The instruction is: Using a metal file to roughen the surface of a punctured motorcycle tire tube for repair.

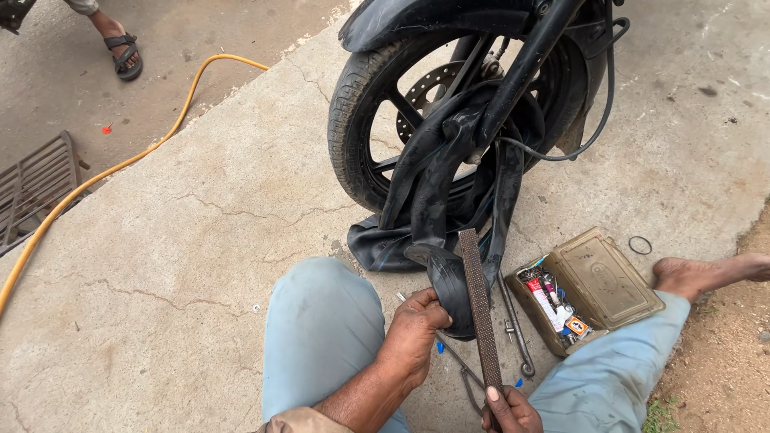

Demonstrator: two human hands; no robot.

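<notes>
Sitting on a cracked concrete floor [200, 240] with my knees spread, I look down at my two hands working in front of a motorcycle's front wheel [417, 112]. My left hand [413, 333] has its fingers [433, 309] clamped on a fold of black inner tube [449, 281], which hangs out of the wheel, drapes down over the tyre and pools on the concrete just in front of my knees. My right hand [509, 410] sits at the bottom edge of the view, fingers curled shut around the lower end of a long flat metal rasp [480, 305]. The rasp points away from me, and its rough face lies against the bulge of tube that my left hand holds.

To my right, just beside the tube, an open tin box [589, 289] rests on the concrete, its lid folded back and small tubes and patches packed inside. Between the box and the rasp lie thin metal tyre levers [517, 333]. A small black rubber ring [639, 245] lies beyond the box, near my bare right foot [698, 274].

Far off to the left, a yellow hose [96, 176] snakes across the ground past a metal drain grate [36, 188]. Another person's sandalled foot [124, 52] shows at the top left corner.
</notes>
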